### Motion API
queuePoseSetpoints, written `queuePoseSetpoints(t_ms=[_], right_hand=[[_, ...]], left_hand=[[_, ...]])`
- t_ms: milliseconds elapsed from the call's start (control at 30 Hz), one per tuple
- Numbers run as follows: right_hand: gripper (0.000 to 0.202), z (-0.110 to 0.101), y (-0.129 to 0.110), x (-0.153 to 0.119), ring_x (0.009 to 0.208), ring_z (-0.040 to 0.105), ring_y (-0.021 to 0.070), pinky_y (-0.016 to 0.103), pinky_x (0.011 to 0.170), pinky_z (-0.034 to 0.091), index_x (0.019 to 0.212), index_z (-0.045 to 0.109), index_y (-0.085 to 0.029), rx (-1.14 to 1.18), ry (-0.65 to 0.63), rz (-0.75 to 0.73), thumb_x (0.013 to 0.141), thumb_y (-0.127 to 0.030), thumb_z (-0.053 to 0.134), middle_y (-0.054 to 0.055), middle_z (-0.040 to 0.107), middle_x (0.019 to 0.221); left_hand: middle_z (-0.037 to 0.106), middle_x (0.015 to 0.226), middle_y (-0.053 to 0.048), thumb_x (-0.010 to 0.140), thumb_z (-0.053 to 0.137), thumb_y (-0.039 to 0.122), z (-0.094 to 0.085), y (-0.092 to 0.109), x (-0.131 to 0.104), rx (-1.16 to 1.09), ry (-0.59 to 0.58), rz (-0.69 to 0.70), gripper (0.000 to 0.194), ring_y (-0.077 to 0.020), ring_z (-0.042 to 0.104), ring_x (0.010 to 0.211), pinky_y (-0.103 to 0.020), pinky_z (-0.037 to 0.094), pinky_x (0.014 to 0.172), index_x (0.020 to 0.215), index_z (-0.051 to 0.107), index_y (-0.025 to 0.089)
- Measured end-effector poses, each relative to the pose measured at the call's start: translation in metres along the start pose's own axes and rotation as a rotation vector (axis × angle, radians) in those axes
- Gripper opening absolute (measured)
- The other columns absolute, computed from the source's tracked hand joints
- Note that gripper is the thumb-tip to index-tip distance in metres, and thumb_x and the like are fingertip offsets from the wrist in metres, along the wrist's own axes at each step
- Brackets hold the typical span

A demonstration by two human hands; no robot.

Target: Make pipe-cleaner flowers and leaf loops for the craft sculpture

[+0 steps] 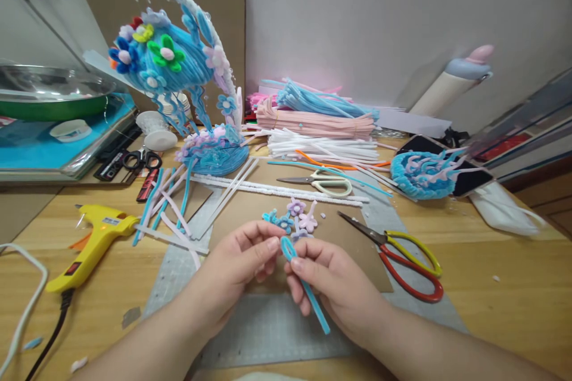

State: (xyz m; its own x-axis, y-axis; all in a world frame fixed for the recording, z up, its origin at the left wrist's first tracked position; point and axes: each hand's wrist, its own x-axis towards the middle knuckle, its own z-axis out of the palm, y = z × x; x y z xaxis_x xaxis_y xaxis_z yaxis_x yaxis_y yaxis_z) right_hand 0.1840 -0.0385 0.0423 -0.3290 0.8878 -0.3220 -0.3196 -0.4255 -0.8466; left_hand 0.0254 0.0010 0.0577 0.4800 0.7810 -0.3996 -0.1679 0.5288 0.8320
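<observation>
A blue pipe cleaner (314, 303), bent into a narrow loop at its upper end, is between my two hands above the cardboard. My right hand (328, 271) pinches it just below the loop, and its straight tail hangs down toward the lower right. The fingers of my left hand (250, 256) are pressed together at the loop's left edge. Just beyond my fingertips lie small fuzzy flowers, among them a blue one (285, 222) and a pink one (308, 221).
Red-and-yellow scissors (391, 244) lie right of my hands, pale-handled scissors (330, 181) behind. A yellow glue gun (92, 241) is at left. A tall flower-covered blue model (179, 59) stands back left, with pipe cleaner bundles (317, 122) beside it.
</observation>
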Motion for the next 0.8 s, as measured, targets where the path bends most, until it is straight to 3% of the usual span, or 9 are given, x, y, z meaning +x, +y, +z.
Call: queuePoseSetpoints(t_ms=[67, 200, 467, 600, 800], right_hand=[[0.024, -0.0005, -0.0003, 0.0006, 0.04, 0.047, 0.0039, 0.014, 0.041, 0.035, 0.076, 0.055, -0.013, 0.101, -0.021, 0.017, 0.079, -0.035, 0.062, -0.002, 0.057, 0.053], [0.024, 0.0004, -0.0026, 0.0012, 0.037, 0.046, 0.0041, 0.013, 0.037, 0.034, 0.075, 0.056, -0.012, 0.204, -0.1, 0.093, 0.077, -0.034, 0.063, -0.001, 0.057, 0.05], [0.025, -0.0004, 0.003, -0.0008, 0.039, 0.049, 0.0052, 0.014, 0.039, 0.04, 0.07, 0.056, -0.013, 0.116, -0.078, -0.013, 0.077, -0.035, 0.064, -0.002, 0.058, 0.05], [0.027, -0.0002, 0.0031, -0.0026, 0.038, 0.049, 0.0046, 0.014, 0.038, 0.041, 0.069, 0.055, -0.013, 0.102, -0.106, 0.005, 0.076, -0.036, 0.066, -0.003, 0.056, 0.049], [0.026, 0.0011, -0.0014, -0.0034, 0.036, 0.047, 0.0045, 0.013, 0.033, 0.037, 0.068, 0.057, -0.012, 0.188, -0.186, 0.09, 0.075, -0.035, 0.066, -0.003, 0.055, 0.047]], left_hand=[[0.059, 0.076, 0.0, 0.075, 0.068, 0.03, -0.0006, -0.0013, -0.0003, 0.01, -0.067, 0.023, 0.025, -0.0076, 0.048, 0.062, -0.02, 0.036, 0.06, 0.096, 0.061, 0.017], [0.06, 0.072, -0.001, 0.077, 0.067, 0.026, -0.0015, -0.0031, -0.0006, 0.004, -0.188, 0.037, 0.015, -0.0119, 0.055, 0.068, -0.025, 0.041, 0.068, 0.085, 0.06, 0.016], [0.063, 0.066, 0.0, 0.076, 0.068, 0.023, 0.0021, -0.0018, 0.0008, -0.054, -0.264, 0.065, 0.014, -0.0142, 0.061, 0.062, -0.028, 0.045, 0.066, 0.085, 0.06, 0.016], [0.061, 0.07, 0.001, 0.072, 0.072, 0.02, 0.0008, -0.0029, 0.0022, -0.05, -0.234, 0.096, 0.011, -0.0085, 0.056, 0.063, -0.02, 0.043, 0.062, 0.076, 0.064, 0.014], [0.059, 0.07, 0.002, 0.071, 0.073, 0.023, -0.0023, -0.0051, 0.0011, -0.014, -0.257, 0.076, 0.014, -0.0077, 0.052, 0.064, -0.019, 0.041, 0.063, 0.076, 0.063, 0.016]])
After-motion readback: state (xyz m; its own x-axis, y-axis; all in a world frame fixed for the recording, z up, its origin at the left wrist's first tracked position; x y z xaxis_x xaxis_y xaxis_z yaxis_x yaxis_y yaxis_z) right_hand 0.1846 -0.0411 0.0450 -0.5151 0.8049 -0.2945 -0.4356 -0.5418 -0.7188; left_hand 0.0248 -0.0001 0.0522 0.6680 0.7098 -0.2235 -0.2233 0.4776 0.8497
